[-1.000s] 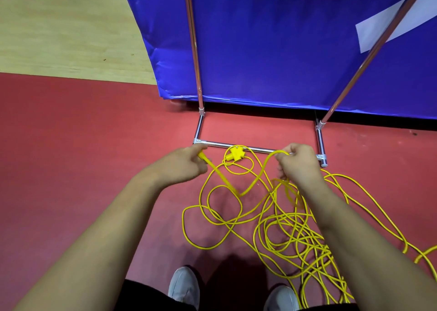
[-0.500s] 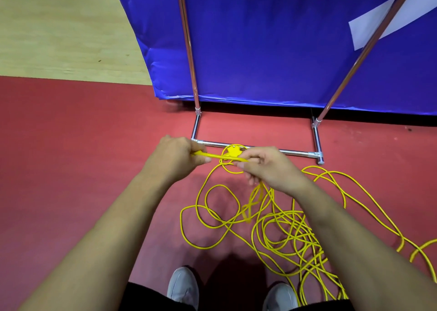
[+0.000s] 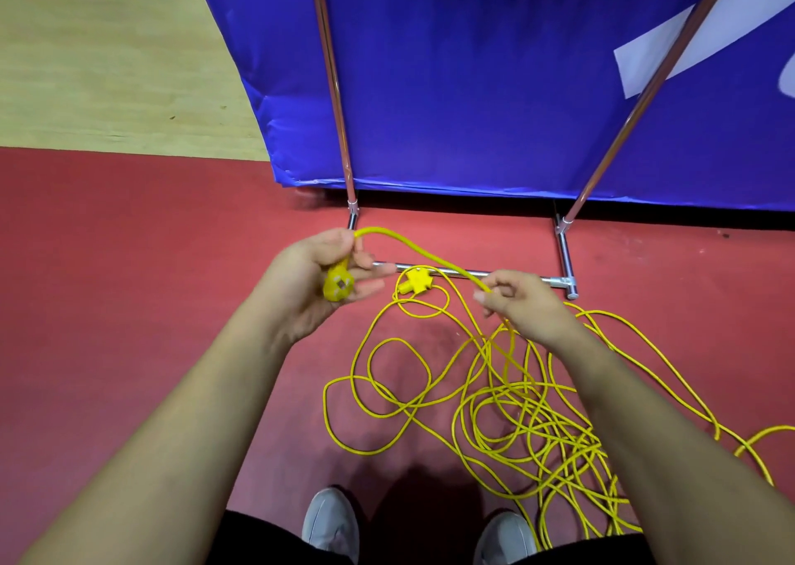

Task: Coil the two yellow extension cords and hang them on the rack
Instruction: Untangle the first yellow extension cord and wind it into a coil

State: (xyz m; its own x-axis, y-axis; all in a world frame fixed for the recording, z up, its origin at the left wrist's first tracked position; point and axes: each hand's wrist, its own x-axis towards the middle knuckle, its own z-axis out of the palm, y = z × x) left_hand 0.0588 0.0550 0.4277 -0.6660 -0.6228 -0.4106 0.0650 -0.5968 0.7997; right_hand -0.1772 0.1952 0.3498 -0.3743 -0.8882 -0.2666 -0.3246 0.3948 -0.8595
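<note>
Fingers (image 3: 371,287) of the left hand (image 3: 320,283) hold the yellow plug (image 3: 339,286) and the right hand (image 3: 527,306) pinches its cord (image 3: 430,255), but the yellow cords (image 3: 537,418) lie loose on the floor (image 3: 129,263) by the rack (image 3: 494,273), with nothing coiled or hung yet.

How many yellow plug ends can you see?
2: one plug held in the left hand, one socket block on the floor by the rack bar. Others may be hidden.
</note>
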